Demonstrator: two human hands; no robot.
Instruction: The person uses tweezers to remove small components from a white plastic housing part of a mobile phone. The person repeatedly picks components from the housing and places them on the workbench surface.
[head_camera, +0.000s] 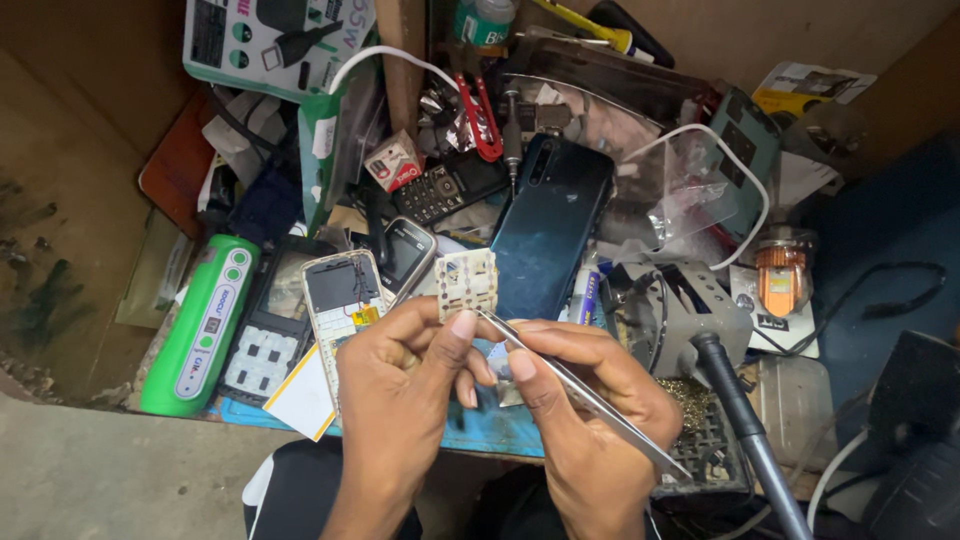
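My left hand (405, 385) pinches a small pale keypad board (466, 283) with rows of contacts between thumb and fingers, holding it upright above the bench. My right hand (585, 410) grips a pair of metal tweezers (580, 392), whose tips reach the lower right edge of the board beside my left thumb. Just left of my hands lies an opened white phone body (340, 295) with exposed wires and a yellow part.
A dark blue smartphone (550, 225) lies face down behind the board. A green cylindrical device (205, 322) sits at the left. A soldering iron stand (670, 310) with its black handle (745, 430) is at the right. Keypad phones, cables and packaging crowd the back.
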